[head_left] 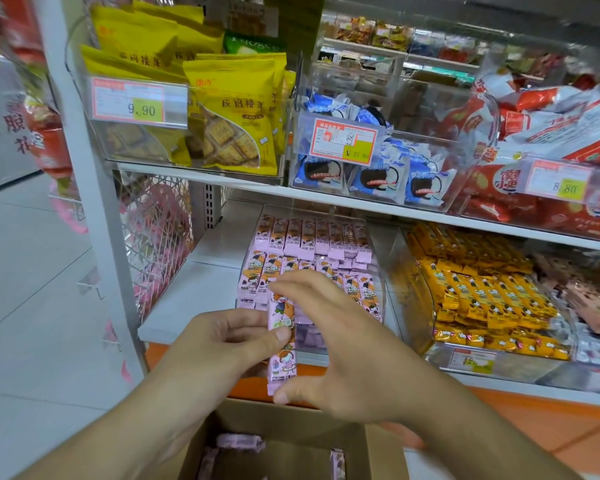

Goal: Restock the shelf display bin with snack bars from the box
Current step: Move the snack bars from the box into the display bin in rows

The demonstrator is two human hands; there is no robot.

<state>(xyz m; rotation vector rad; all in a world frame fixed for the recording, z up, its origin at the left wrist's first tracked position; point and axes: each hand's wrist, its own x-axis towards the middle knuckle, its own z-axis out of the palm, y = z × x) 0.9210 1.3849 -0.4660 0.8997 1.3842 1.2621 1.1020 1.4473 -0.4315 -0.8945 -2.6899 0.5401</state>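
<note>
I hold a small stack of pink snack bars (282,336) upright in front of the lower shelf. My left hand (229,336) pinches the stack at its middle with thumb and fingers. My right hand (329,344) spans it, fingertips on the top end and thumb under the bottom end. Behind the stack stands the clear display bin (378,271), holding rows of the same pink bars (312,240). Below my arms the open cardboard box (284,441) shows a few pink bars (239,441) inside.
To the right, a clear bin of yellow bars (482,292) sits on the same white shelf (194,292). The shelf above carries bins of yellow biscuit packs (232,112), blue cookie packs (371,174) and red packs (534,133). A white upright post (94,188) and wire rack (156,230) stand left.
</note>
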